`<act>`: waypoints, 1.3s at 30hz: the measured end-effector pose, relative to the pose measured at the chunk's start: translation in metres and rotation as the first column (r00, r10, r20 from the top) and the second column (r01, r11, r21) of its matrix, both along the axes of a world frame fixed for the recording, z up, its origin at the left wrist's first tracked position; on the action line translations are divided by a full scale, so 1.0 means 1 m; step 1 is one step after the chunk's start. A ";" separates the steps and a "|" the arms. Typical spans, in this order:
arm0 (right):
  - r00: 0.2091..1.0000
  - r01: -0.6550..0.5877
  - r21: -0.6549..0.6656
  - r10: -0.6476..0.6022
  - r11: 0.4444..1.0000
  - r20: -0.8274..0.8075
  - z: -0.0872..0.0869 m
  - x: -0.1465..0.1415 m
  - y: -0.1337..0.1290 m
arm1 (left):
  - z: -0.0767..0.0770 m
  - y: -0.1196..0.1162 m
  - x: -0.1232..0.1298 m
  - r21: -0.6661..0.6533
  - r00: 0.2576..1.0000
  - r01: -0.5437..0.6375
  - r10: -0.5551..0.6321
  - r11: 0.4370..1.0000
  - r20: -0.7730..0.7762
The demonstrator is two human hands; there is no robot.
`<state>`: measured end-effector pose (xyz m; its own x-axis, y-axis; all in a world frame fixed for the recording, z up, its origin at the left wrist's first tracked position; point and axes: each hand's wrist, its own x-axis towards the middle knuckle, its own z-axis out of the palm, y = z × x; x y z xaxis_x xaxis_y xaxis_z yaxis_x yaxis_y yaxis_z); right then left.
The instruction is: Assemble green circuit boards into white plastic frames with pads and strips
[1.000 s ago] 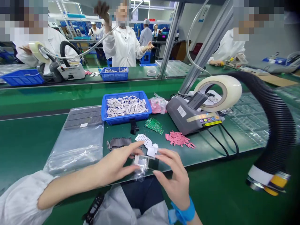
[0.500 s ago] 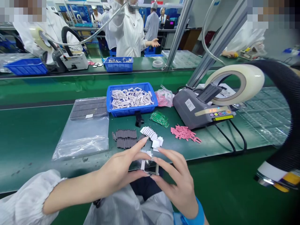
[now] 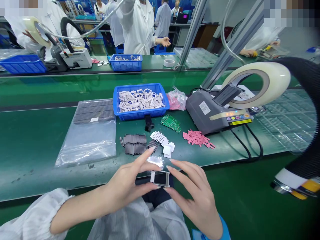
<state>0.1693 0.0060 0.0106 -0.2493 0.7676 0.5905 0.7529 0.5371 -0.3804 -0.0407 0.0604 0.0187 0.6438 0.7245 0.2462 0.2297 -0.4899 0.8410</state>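
Note:
Low in front of my body, a small display in a white frame (image 3: 160, 179) is held over the table's front edge, its dark face turned up. My left hand (image 3: 126, 181) grips its left end between thumb and fingers, index finger raised. The thumb and a finger of my right hand (image 3: 197, 191) pinch the right end, the other fingers spread. Just beyond lies a crumpled clear film piece (image 3: 155, 162). Behind that are white square pads (image 3: 168, 150), a row of white strips (image 3: 159, 137) and stacked dark striped strips (image 3: 135, 144).
A blue bin (image 3: 141, 115) full of white frames stands behind, beside green circuit boards (image 3: 170, 123) and pink pieces (image 3: 197, 138). A grey tape dispenser (image 3: 207, 111) and black flexible hose (image 3: 310, 110) occupy the right. A plastic bag (image 3: 87, 143) lies left. Co-workers stand across the line.
My right hand has shifted slightly right and down, its fingers opening a little, and more of the framed display shows. The camera view has tilted down slightly.

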 end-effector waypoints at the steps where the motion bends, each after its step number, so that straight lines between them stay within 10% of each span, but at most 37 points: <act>1: 1.000 -0.001 -0.007 0.001 1.000 -0.006 0.000 0.000 0.000 | -0.001 -0.001 0.000 -0.004 1.000 0.007 -0.007 1.000 0.018; 7: 0.996 -0.036 -0.064 0.030 0.997 -0.082 0.002 -0.001 -0.001 | -0.007 -0.008 0.004 -0.175 0.981 0.015 0.020 0.985 0.194; 13: 0.968 -0.045 -0.081 0.024 0.996 -0.248 0.007 -0.008 -0.001 | -0.020 -0.019 0.024 -0.580 0.859 0.101 0.223 0.809 0.461; 23: 0.955 0.089 -0.020 -0.091 0.996 -0.283 0.007 -0.010 -0.009 | -0.018 -0.025 0.050 -0.700 0.658 0.310 0.386 0.644 0.646; 30: 0.893 0.137 -0.187 -0.203 0.973 -0.401 -0.005 0.003 -0.002 | -0.028 -0.025 0.044 -0.791 0.643 0.302 0.499 0.531 0.581; 39: 0.975 0.078 0.011 -0.074 0.997 -0.211 0.008 -0.017 -0.001 | -0.019 -0.030 0.045 -0.849 0.615 0.341 0.587 0.404 0.527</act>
<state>0.1519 0.0047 0.0190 -0.0600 0.7677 0.6379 0.6960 0.4903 -0.5246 0.0046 0.0308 0.0002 0.4677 0.8435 -0.2640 -0.6239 0.5267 0.5774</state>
